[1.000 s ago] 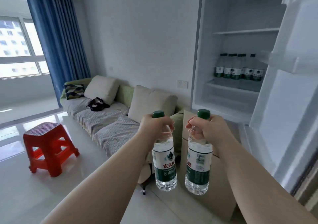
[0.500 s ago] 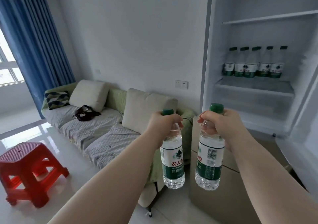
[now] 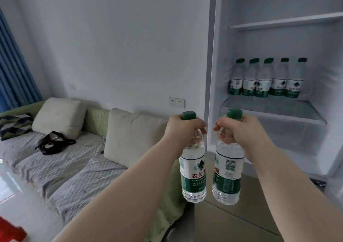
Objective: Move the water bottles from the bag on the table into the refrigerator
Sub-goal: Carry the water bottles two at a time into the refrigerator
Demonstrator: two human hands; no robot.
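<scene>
My left hand point(image 3: 182, 131) grips the neck of a clear water bottle point(image 3: 193, 176) with a green cap and green label, hanging upright. My right hand point(image 3: 241, 133) holds a second such bottle point(image 3: 227, 176) the same way, just to its right. Both hang in front of the open refrigerator point(image 3: 215, 74), below and left of its middle shelf point(image 3: 269, 109). Several matching bottles point(image 3: 267, 79) stand in a row at the back of that shelf. The bag and table are out of view.
A sofa point(image 3: 61, 165) with cushions and a black bag point(image 3: 53, 145) runs along the wall at left. A beige cabinet front point(image 3: 232, 221) lies below the bottles. A red stool corner point(image 3: 11, 232) shows at bottom left. An upper fridge shelf point(image 3: 285, 21) holds nothing visible.
The view has swung right and closer to the refrigerator, which now looms larger. Both hands still carry their bottles; the red stool has slid almost out of view.
</scene>
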